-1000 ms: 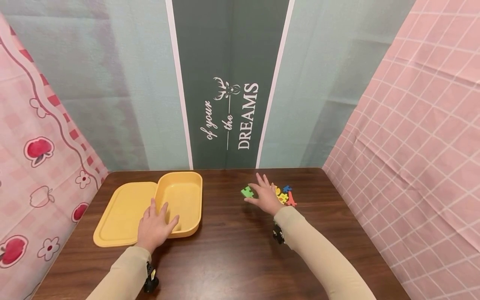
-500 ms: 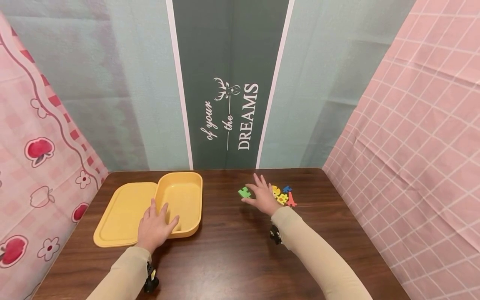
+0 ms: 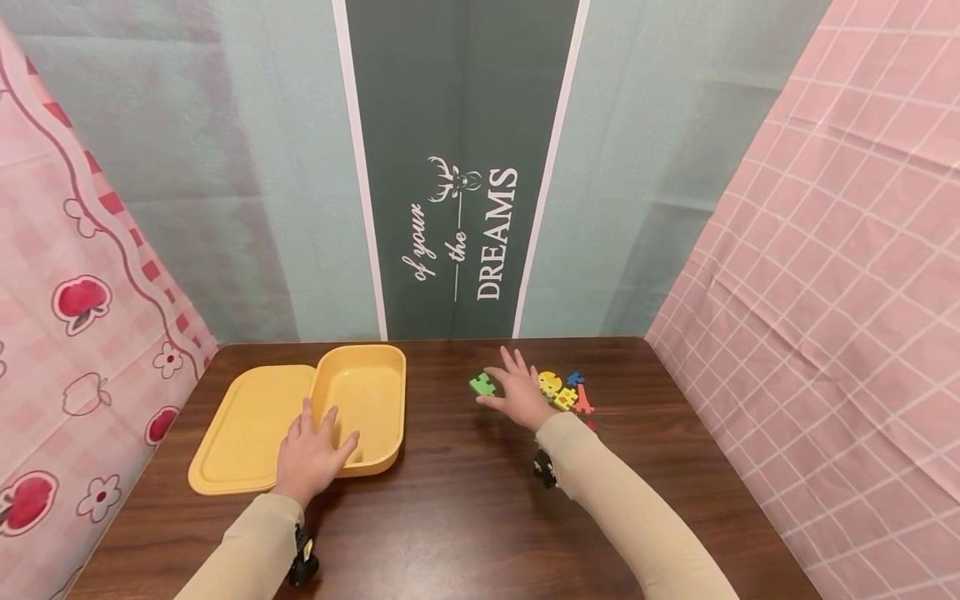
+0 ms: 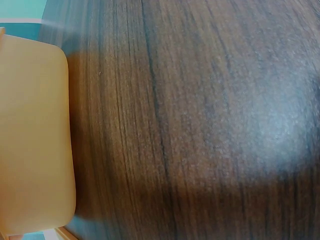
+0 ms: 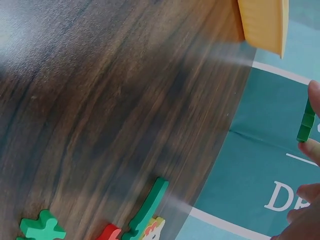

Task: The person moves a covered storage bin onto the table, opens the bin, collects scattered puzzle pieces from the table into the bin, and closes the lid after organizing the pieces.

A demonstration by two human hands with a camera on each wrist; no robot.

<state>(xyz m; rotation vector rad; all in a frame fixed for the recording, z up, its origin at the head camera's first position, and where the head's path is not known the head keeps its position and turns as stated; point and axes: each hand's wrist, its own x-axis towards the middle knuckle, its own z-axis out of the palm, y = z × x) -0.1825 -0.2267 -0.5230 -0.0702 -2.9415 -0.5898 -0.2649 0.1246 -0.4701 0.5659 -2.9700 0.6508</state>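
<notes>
My right hand (image 3: 521, 398) pinches a green puzzle piece (image 3: 482, 384) between thumb and index finger, the other fingers spread. In the right wrist view the green piece shows edge-on between the fingertips, raised over the table. At the left, my left hand (image 3: 309, 457) lies with straight, spread fingers over the near left corner of a yellow box (image 3: 367, 408); whether it touches the rim I cannot tell. The left wrist view shows the box's outer wall (image 4: 35, 135) but no fingers.
Yellow puzzle pieces (image 3: 564, 398), a blue piece (image 3: 575, 378) and a red piece (image 3: 583, 399) lie right of my right hand. A loose green piece (image 5: 43, 227) shows in the right wrist view. A flat yellow lid (image 3: 247, 425) lies left of the box.
My right hand has moved a little to the left with the green puzzle piece, uncovering more of the yellow pieces and a bit of red. The left hand stays in place.
</notes>
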